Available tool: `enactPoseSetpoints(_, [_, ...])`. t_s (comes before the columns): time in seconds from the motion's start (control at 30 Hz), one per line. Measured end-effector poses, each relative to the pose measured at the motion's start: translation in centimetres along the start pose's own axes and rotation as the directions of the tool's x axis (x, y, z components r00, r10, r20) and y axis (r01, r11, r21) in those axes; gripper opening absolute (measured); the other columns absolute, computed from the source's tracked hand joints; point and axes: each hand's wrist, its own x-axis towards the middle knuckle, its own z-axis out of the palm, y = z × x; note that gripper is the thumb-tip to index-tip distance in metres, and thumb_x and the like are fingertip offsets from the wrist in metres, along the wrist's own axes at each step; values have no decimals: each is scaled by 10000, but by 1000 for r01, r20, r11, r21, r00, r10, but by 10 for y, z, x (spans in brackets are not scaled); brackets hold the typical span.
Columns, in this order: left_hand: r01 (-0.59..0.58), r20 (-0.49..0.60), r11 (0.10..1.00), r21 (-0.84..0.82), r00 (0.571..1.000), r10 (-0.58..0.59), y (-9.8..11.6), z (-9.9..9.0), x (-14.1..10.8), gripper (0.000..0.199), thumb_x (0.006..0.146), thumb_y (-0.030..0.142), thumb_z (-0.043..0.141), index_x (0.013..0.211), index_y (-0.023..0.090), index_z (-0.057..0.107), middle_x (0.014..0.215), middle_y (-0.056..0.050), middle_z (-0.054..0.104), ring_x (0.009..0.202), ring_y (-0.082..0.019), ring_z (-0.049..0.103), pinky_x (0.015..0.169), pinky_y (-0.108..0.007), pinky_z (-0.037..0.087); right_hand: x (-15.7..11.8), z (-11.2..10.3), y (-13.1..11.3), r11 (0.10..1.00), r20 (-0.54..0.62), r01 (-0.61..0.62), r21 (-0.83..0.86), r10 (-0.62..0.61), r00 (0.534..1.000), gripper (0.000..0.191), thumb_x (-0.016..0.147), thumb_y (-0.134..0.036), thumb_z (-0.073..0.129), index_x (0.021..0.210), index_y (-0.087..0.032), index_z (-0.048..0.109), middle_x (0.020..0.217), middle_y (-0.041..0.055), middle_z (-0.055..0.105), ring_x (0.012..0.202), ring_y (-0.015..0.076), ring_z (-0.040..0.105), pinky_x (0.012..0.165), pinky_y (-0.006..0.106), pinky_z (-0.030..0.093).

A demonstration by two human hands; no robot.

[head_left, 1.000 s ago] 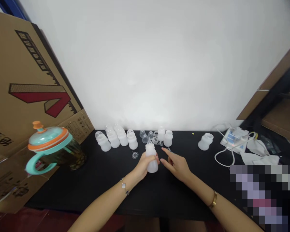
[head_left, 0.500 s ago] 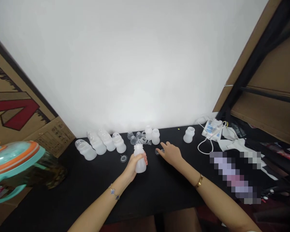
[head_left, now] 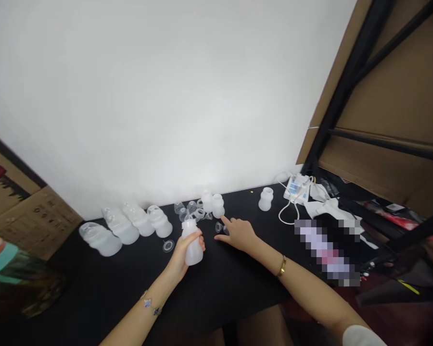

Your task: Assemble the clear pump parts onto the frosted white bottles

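Observation:
My left hand (head_left: 183, 250) is wrapped round a white translucent bottle (head_left: 194, 249), held upright above the black table (head_left: 216, 293). Thumb and fingers spread, my right hand (head_left: 238, 234) is beside a small clear part (head_left: 219, 227) on the table and grips nothing visible. Several clear caps and rings (head_left: 192, 207) lie behind the held bottle. Close by them stand white open bottles (head_left: 218, 206). Several bottles with clear domed caps (head_left: 159, 221) lean or lie at the left. A flat clear disc (head_left: 168, 246) rests left of my left hand.
Another white bottle (head_left: 266, 199) stands at the right. Beyond it are a power strip (head_left: 298, 188) with white cables and some white paper (head_left: 324, 207). A large jug (head_left: 21, 278) is at the left edge, in front of a cardboard box (head_left: 39, 218).
The view has turned to the right, so most things appear farther left. My right hand's thumb and fingers are spread wider beside the small clear part. My left hand still holds the bottle.

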Motion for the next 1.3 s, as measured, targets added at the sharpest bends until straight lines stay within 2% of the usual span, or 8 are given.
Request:
enactPoseSetpoints(0.17, [44,-27,999,-13,999,-44,1,0,-1,363,678,381,831,852,146,618,600,23,576,561,-120,539,560,-227,474,-5,-9,-3,998,-64,34,51,-31,997,767,895,-790,347,1440,-263,463,998,115,733,869,286,715,700,325,501])
enactPoseSetpoints(0.37, [58,-40,998,2,998,-58,1,0,-3,392,645,381,848,858,142,622,601,20,573,576,-130,537,563,-233,481,-8,-13,-3,972,-230,94,216,-43,972,610,926,-706,442,1349,-285,568,952,77,732,832,241,702,664,270,454])
enactPoseSetpoints(0.53, [32,-65,999,38,997,-29,3,6,-6,421,614,389,858,860,143,621,591,21,565,571,-133,529,553,-231,478,-10,-18,1,885,-340,145,443,16,940,332,998,-509,472,1007,-246,673,853,5,696,782,163,647,686,233,407])
enactPoseSetpoints(0.63, [-19,-81,996,87,996,26,2,12,-8,423,602,388,858,850,147,616,575,27,555,548,-123,521,533,-221,465,-9,-19,2,793,-369,166,587,79,926,273,1010,-443,469,982,-224,631,790,-15,656,717,144,604,679,229,396])
enactPoseSetpoints(0.83, [-94,-57,973,211,993,108,-1,16,-14,491,618,420,855,944,148,609,591,17,577,542,-143,553,528,-237,462,-3,-11,1,522,-350,184,833,239,906,243,983,-445,497,963,-217,578,731,-41,584,639,127,529,625,234,383])
enactPoseSetpoints(1.0, [-59,12,974,220,998,58,-2,13,-14,623,669,456,841,1144,152,575,673,-4,626,586,-160,588,560,-259,487,5,3,-2,149,-230,192,970,310,922,269,917,-482,559,1013,-236,510,779,-46,559,608,112,480,550,219,388])
enactPoseSetpoints(1.13, [-42,56,989,142,998,34,-5,13,-14,619,719,488,802,1186,165,555,701,-8,636,579,-150,595,577,-261,494,12,8,-6,-160,-154,217,963,333,930,281,870,-460,568,1035,-261,459,856,-38,586,528,88,416,460,194,324])
enactPoseSetpoints(1.3, [55,118,998,35,991,-59,-2,16,-17,522,747,469,774,1120,162,578,758,-30,638,595,-162,601,600,-288,496,16,4,-8,-344,-50,172,923,336,941,344,850,-525,615,999,-264,449,782,-42,603,498,87,399,442,185,275])
